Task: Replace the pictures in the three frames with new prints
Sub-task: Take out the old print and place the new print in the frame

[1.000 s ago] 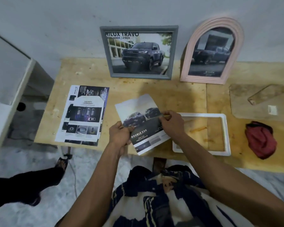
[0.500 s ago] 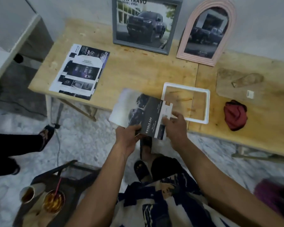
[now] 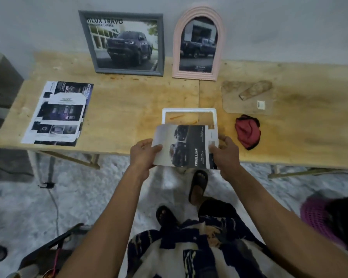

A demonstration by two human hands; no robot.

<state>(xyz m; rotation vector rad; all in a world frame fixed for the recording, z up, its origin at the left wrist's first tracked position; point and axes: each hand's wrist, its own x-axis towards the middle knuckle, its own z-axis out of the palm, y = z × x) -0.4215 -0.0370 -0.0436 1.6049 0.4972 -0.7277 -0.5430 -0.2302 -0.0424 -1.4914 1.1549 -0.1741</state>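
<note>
Print is being pinched at both side edges by the left hand and right hand, being kept flat over the white frame on the table, probably for lining up.

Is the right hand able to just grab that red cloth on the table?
Probably not at once: the right hand is pinching the print together with the left hand. The red cloth lies uncovered close beside it, nothing between.
</note>
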